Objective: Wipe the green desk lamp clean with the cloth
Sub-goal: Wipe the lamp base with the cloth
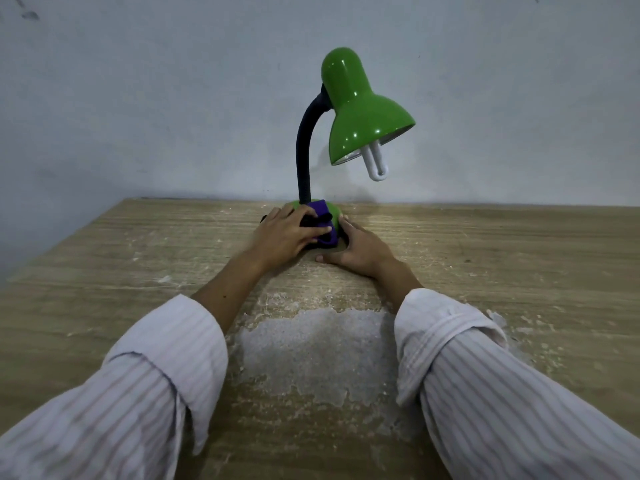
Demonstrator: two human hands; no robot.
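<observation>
The green desk lamp (360, 109) stands at the far edge of the table, its shade tilted right with a white bulb (375, 161) sticking out. A black flexible neck (304, 147) rises from the green base (335, 211). A purple and black cloth (323, 225) lies over the front of the base. My left hand (287, 235) grips the cloth and presses it on the base. My right hand (360, 249) rests on the table with its fingers against the right side of the base.
The wooden table (485, 271) has a worn, whitish scraped patch (318, 351) between my forearms. A pale grey wall (173, 98) stands directly behind the lamp. The table's left edge runs diagonally at the left.
</observation>
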